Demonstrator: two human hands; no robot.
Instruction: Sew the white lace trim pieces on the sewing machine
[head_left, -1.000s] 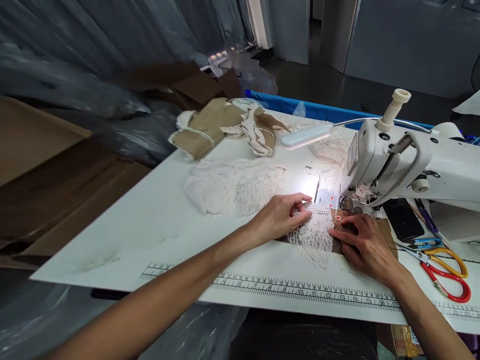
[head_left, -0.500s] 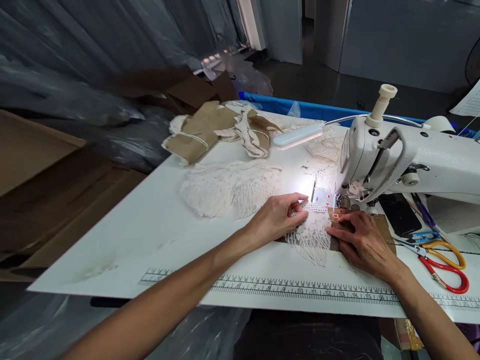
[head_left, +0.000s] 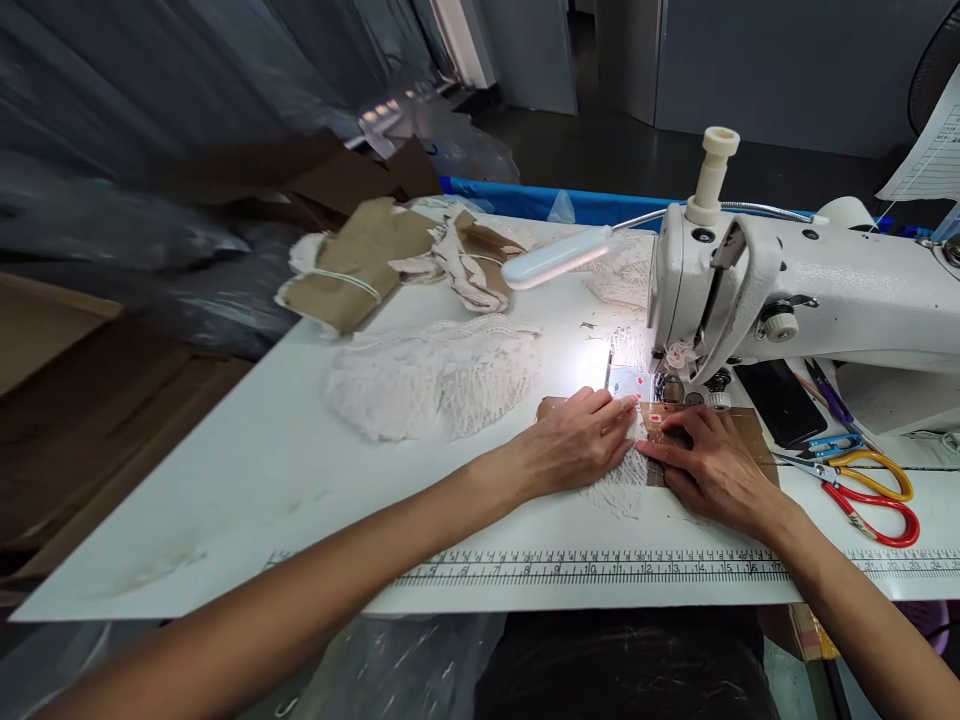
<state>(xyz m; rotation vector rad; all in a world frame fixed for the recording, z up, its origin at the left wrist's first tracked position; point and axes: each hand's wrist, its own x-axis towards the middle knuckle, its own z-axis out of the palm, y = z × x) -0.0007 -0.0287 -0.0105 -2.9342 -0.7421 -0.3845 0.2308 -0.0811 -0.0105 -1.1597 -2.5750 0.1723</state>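
Note:
My left hand (head_left: 581,440) lies flat, fingers together, on a piece of white lace (head_left: 622,485) in front of the white sewing machine (head_left: 787,290). My right hand (head_left: 709,465) presses flat on a brown cardboard piece (head_left: 754,435) that lies beside and partly over the lace, just below the needle area (head_left: 664,385). The fingertips of both hands nearly meet over the lace edge. Neither hand grips anything; both hold the material down against the white table (head_left: 300,480).
A heap of white lace (head_left: 431,375) lies left of my hands, with brown paper bundles (head_left: 360,260) tied with bands behind it. A lamp head (head_left: 559,258) shines on the needle plate. Red and yellow scissors (head_left: 870,485), a phone (head_left: 780,400) and a printed ruler (head_left: 600,568) are nearby.
My left hand has slid right over the lace towards the right hand, covering more of it. The view has shifted so everything sits further left and lower.

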